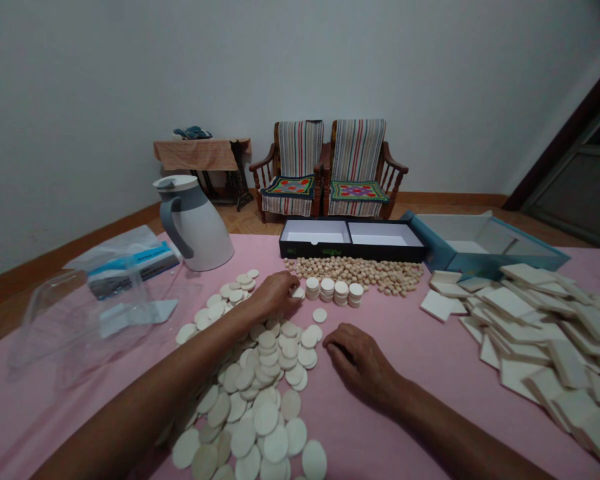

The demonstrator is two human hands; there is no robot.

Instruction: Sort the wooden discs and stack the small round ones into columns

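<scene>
Fingers (291,281) of the left hand (276,293) pinch a white disc (299,293) beside four stacks (327,289) (right hand (357,360) curled, its grip hidden).

Gray-handled pitcher (205,230), draped armchairs (300,150), cloth-covered table (195,155)

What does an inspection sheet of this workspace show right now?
Surface: pink cloth under the parts.
Parts: loose discs, heaped centre-left; four short disc stacks in a row; small wooden pieces behind them; square tiles, heaped at right; black box; blue box.
Clutter: jug, clear plastic containers, blue-and-white packet.
Left hand: at a pale disc, grip unclear.
Right hand: loosely curled, nothing seen in it.
Cables: nothing seen.
Surroundings: two armchairs, cloth-covered side table, wall.
</scene>
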